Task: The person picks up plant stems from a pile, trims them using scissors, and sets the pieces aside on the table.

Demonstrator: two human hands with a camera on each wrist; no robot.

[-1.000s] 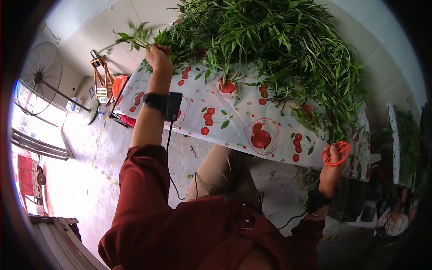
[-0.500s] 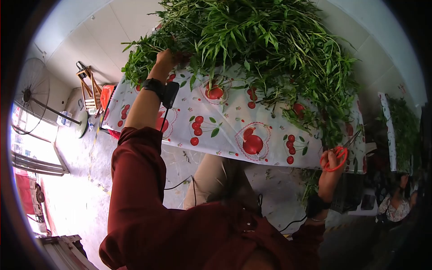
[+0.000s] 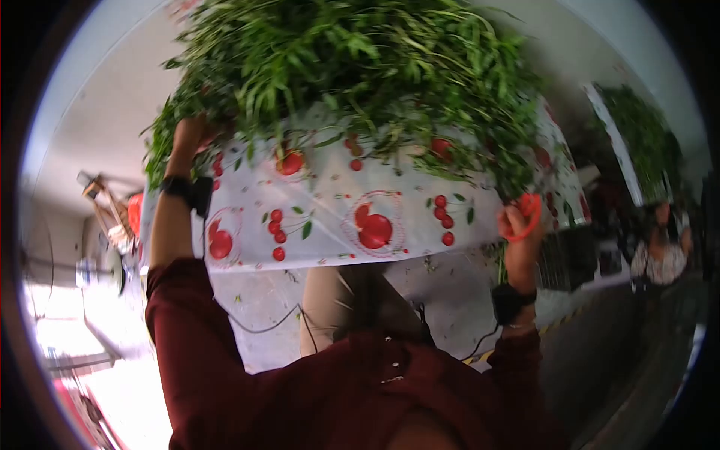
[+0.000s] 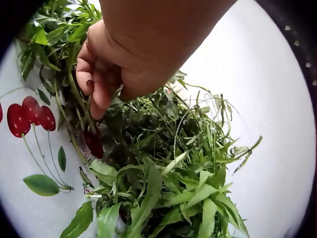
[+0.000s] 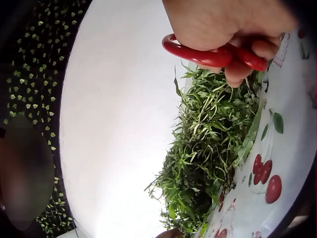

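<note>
Left hand (image 4: 106,74) has sunk into the greens (image 3: 352,67) at the table's (image 3: 337,232) left edge, fingers curled round stems, seemingly gathering more; right hand (image 3: 516,236) grips scissors (image 3: 527,214).

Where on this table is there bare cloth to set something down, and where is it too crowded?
Bare: the strip of cherry-print tablecloth along the near edge, bordered by the pile of greens behind, the left hand at one end and the right hand with red scissors at the other. Crowded: the rest, heaped with greens.
</note>
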